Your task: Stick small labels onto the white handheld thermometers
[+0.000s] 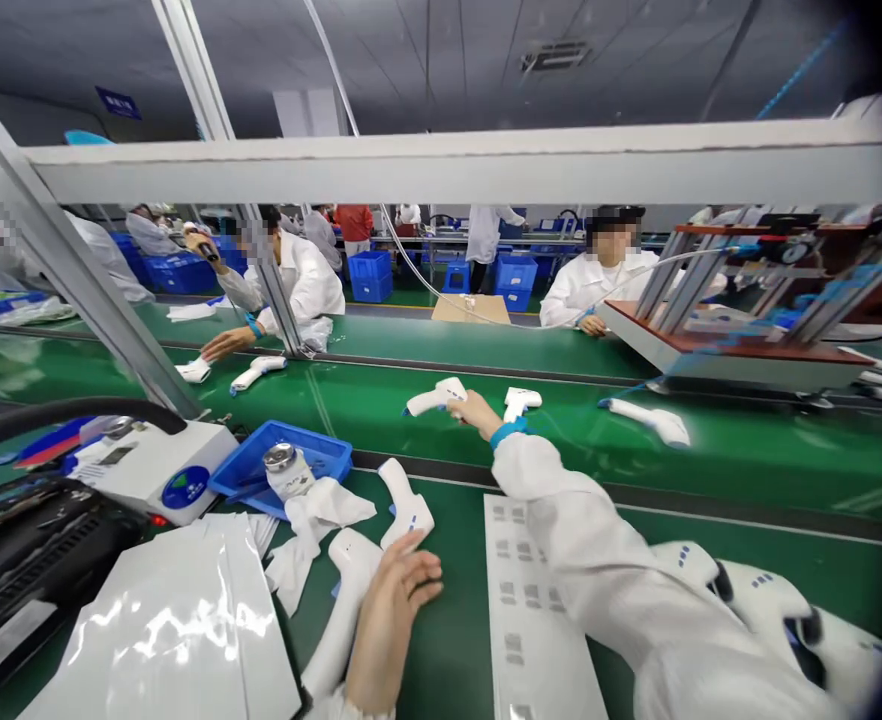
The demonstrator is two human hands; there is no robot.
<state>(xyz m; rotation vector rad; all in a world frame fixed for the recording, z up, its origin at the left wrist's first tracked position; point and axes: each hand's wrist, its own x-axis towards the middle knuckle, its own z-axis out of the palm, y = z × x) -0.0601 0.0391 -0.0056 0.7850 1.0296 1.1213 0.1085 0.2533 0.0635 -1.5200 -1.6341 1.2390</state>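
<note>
My right hand (477, 412) reaches over the green conveyor belt, its fingers closed on the end of a white forehead thermometer (441, 397). Just right of that hand, another white thermometer (520, 402) lies on the belt, and a further thermometer (651, 420) is farther right. Nearer me, my left hand (394, 615) is held over the bench with its fingers apart. It is beside a white thermometer (345, 600), partly covering it; whether they touch I cannot tell. Beyond the fingertips lies one more thermometer (405, 508).
A label sheet (512, 610) lies under my right forearm, with several thermometers (756, 590) to its right. Leftward are white sheets (178, 620), crumpled wipes (321, 515), a blue tray (336, 455) holding a metal-capped bottle (285, 468), and a white device (178, 465). Co-workers sit across the belt.
</note>
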